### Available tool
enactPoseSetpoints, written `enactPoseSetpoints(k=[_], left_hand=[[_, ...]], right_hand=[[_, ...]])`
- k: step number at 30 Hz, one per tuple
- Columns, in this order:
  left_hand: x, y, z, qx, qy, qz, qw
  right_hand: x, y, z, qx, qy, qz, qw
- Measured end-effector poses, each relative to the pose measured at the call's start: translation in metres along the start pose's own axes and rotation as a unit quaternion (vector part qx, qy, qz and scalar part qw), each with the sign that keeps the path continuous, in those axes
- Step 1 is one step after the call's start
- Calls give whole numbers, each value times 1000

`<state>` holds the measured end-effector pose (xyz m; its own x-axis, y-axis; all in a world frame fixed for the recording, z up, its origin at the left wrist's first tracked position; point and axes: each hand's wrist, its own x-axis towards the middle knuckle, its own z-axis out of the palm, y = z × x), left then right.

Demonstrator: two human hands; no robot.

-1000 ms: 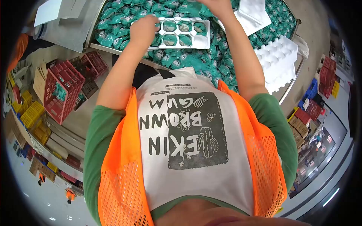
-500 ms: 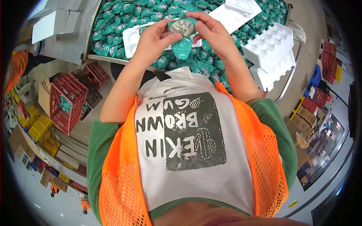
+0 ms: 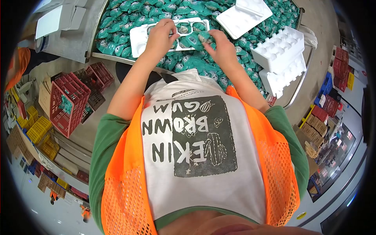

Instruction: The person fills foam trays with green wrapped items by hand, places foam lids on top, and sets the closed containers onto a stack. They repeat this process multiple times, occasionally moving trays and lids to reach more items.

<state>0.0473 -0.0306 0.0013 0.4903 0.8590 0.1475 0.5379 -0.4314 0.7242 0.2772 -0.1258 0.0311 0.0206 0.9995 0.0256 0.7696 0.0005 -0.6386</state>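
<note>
Head view: both hands (image 3: 188,39) pinching crinkly teal packets (image 3: 196,38) over white moulded tray (image 3: 137,37).

Steel bin table (image 3: 92,47) heaped with teal packets (image 3: 129,9)

A white compartment tray (image 3: 137,37) lies on the heap at near centre; another white tray (image 3: 243,17) lies farther right, with stacked white trays (image 3: 280,49) at the right edge.

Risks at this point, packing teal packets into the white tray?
1. The right hand pinches one teal packet by its edge over the white tray; it may slip into the loose packet pile.
2. The tray rests on that uneven pile, so the left hand pressing on it might tip it.
3. The stack of empty trays sits near the bin's edge and might get knocked off.
</note>
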Motion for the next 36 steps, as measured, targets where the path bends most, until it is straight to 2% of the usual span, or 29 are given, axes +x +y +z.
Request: enactPoseSetpoints(k=[2, 5, 11, 14, 17, 18, 19, 20, 22, 25, 26, 29, 32, 35, 36], left_hand=[[0, -2, -1, 33, -5, 14, 999], [-1, -8, 0, 54, -13, 0, 998], [0, -4, 0, 72, -36, -8, 997], [0, -14, 1, 60, -30, -8, 998], [5, -39, -3, -4, -49, 40, 998], [12, -37, -12, -78, -61, -98, 990], [19, -35, -24, -89, 32, -160, 983], [28, -64, -31, -18, 141, -72, 987], [44, -101, -59, 90, 206, -122, 967], [64, -144, -72, 273, 159, -12, 949], [69, -150, -72, 269, 77, 34, 960], [76, -125, -67, 387, -8, 0, 922], [85, -151, -61, 421, -17, 9, 907], [86, -148, -71, 406, -26, -7, 913], [85, -152, -74, 362, 1, -18, 932]], right_hand=[[-1, -9, 2, -86, -3, -64, 994], [5, -11, 11, -156, -67, -59, 984], [24, -4, 35, -211, -139, -59, 966], [36, 6, 18, -116, -145, -70, 980], [29, 8, 9, -113, -144, -64, 981], [23, 6, 11, -126, -132, -66, 981], [20, 3, 16, -139, -118, -70, 981], [20, 1, 21, -151, -103, -75, 980], [20, 6, 36, -169, -78, -87, 979], [23, 5, 41, -165, -40, -97, 981], [23, 4, 40, -164, -43, -92, 981], [22, 0, 39, -161, -48, -77, 983], [20, 0, 38, -152, -54, -67, 985], [17, -2, 35, -136, -60, -52, 988], [16, -2, 35, -129, -62, -45, 989]])
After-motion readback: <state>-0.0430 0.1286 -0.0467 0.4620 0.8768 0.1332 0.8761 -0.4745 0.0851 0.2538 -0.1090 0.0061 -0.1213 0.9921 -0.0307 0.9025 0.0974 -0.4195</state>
